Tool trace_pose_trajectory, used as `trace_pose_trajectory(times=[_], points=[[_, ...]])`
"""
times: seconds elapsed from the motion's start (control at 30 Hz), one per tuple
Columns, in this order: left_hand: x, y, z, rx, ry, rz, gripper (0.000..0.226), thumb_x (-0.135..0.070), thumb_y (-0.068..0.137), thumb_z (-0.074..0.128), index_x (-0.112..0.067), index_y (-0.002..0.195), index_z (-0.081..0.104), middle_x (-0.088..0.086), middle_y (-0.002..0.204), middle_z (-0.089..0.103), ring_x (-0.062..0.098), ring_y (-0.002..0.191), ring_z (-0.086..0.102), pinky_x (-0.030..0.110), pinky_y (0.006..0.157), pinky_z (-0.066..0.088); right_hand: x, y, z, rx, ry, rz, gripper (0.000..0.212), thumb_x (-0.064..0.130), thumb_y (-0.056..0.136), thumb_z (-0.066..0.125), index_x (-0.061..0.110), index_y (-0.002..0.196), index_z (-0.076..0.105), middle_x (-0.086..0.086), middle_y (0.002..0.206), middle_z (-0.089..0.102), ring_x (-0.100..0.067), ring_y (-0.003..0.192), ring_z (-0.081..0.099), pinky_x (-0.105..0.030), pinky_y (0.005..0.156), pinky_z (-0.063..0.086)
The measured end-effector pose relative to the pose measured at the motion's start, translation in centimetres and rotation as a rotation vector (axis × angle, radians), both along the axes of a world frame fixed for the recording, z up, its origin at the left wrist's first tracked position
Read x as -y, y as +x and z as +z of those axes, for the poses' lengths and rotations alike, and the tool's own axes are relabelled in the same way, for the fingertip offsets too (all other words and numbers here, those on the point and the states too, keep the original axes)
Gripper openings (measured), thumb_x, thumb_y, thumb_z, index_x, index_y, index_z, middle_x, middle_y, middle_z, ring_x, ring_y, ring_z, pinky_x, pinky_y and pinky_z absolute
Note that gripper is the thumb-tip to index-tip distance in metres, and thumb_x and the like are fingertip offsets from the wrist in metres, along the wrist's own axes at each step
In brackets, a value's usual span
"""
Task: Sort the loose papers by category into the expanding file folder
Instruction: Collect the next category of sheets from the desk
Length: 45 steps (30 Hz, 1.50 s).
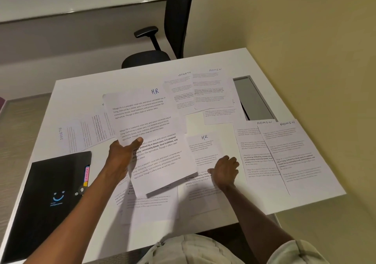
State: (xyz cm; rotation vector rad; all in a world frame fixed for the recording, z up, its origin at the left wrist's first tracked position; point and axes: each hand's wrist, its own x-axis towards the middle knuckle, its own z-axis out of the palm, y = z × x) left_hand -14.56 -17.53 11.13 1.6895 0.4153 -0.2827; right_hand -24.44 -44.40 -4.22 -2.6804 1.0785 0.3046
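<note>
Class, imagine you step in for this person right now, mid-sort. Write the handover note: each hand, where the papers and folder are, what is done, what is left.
Left hand grips the lifted HR sheet by its left edge, thumb on top.
Right hand rests on the second HR sheet, which lies flat on the table.
The black expanding folder lies closed at the near left.
Done: nothing visibly filed yet.
Left: two ADMIN sheets at right, ADMIN and SPORTS sheets at the far side, a SPORTS sheet at left, plus unreadable sheets near the front edge.
</note>
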Motion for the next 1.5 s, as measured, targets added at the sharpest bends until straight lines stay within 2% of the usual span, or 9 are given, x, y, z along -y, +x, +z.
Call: trace_pose_trajectory(times=[0.17, 0.33, 0.77, 0.87, 1.0, 1.17, 1.3, 1.4, 1.5], points=[[0.1, -0.5, 0.1, 0.0, -0.006, -0.012, 0.035, -0.019, 0.086, 0.076, -0.012, 0.117, 0.063, -0.002, 0.097, 0.069, 0.021, 0.093, 0.067, 0.039, 0.093, 0.05, 0.7, 1.1, 0.3, -0.032, 0.136, -0.124, 0.071, 0.049, 0.057, 0.089, 0.011, 0.1, 0.046, -0.002, 0.096, 0.063, -0.021, 0.094, 0.062, -0.033, 0.077, 0.05], [-0.8, -0.9, -0.3, 0.018, 0.023, -0.017, 0.034, -0.02, 0.086, 0.076, -0.017, 0.118, 0.062, -0.001, 0.104, 0.068, 0.021, 0.095, 0.065, 0.036, 0.092, 0.048, 2.8, 0.9, 1.4, 0.151, 0.226, -0.088, 0.009, 0.015, 0.088, 0.056, 0.009, 0.094, 0.058, -0.01, 0.098, 0.067, -0.03, 0.091, 0.065, -0.033, 0.073, 0.052], [-0.6, 0.1, -0.7, 0.054, 0.13, 0.076, 0.048, -0.015, 0.094, 0.066, -0.008, 0.138, 0.05, 0.011, 0.134, 0.059, 0.034, 0.124, 0.054, 0.034, 0.094, 0.039, 5.2, 3.7, 14.2, 0.754, 0.375, -0.085, 0.019, 0.02, 0.089, 0.068, 0.005, 0.099, 0.063, -0.01, 0.1, 0.069, -0.024, 0.081, 0.062, -0.025, 0.066, 0.047], [-0.3, 0.1, 0.0, 0.085, 0.121, 0.036, 0.043, -0.018, 0.091, 0.07, -0.014, 0.131, 0.057, 0.006, 0.123, 0.066, 0.031, 0.116, 0.061, 0.039, 0.1, 0.044, 5.2, 4.4, 16.4, 0.793, 0.619, -0.126, 0.024, 0.02, 0.086, 0.071, 0.007, 0.106, 0.066, -0.002, 0.099, 0.069, -0.021, 0.085, 0.066, -0.024, 0.069, 0.051], [0.2, 0.6, 0.3, 0.037, 0.05, -0.056, 0.04, -0.019, 0.089, 0.073, -0.016, 0.127, 0.062, 0.0, 0.112, 0.071, 0.026, 0.107, 0.065, 0.044, 0.097, 0.05, 3.7, 5.0, 17.4, 0.792, 1.005, -0.142, 0.036, 0.024, 0.077, 0.076, 0.014, 0.111, 0.069, 0.002, 0.1, 0.075, -0.02, 0.092, 0.072, -0.043, 0.086, 0.058], [3.2, -0.2, 2.4, -0.032, -0.114, -0.19, 0.013, 0.001, 0.093, 0.061, -0.006, 0.103, 0.066, -0.003, 0.071, 0.074, 0.008, 0.062, 0.07, 0.022, 0.054, 0.055, 1.6, 5.2, 18.4, 0.713, 1.016, -0.074, 0.026, 0.02, 0.087, 0.07, 0.01, 0.111, 0.066, 0.001, 0.1, 0.072, -0.014, 0.087, 0.069, -0.024, 0.069, 0.055], [4.2, 0.0, 3.0, -0.128, -0.204, -0.335, 0.016, 0.009, 0.09, 0.06, 0.004, 0.104, 0.067, 0.014, 0.079, 0.071, 0.02, 0.062, 0.067, 0.028, 0.057, 0.057, 0.5, 5.6, 17.8, 0.693, 1.043, -0.101, 0.035, 0.017, 0.082, 0.075, 0.01, 0.111, 0.055, -0.005, 0.108, 0.068, -0.016, 0.089, 0.067, -0.028, 0.074, 0.057], [4.4, 0.2, 2.8, -0.169, -0.209, -0.32, 0.003, -0.004, 0.091, 0.067, -0.004, 0.09, 0.07, 0.017, 0.086, 0.068, 0.021, 0.065, 0.066, 0.03, 0.062, 0.057, 0.1, 5.6, 17.6, 0.719, 1.088, -0.156, 0.043, 0.009, 0.082, 0.075, 0.014, 0.113, 0.046, 0.004, 0.098, 0.062, -0.005, 0.082, 0.061, -0.011, 0.056, 0.048], [5.2, 0.1, 2.2, -0.192, -0.428, -0.24, 0.044, -0.059, 0.091, 0.056, -0.022, 0.106, 0.073, 0.01, 0.103, 0.075, 0.03, 0.091, 0.073, 0.046, 0.083, 0.057, -0.1, 5.3, 16.9, 0.742, 1.076, -0.177, 0.042, 0.006, 0.084, 0.073, 0.018, 0.113, 0.045, 0.011, 0.093, 0.057, 0.002, 0.077, 0.056, -0.008, 0.053, 0.041]])
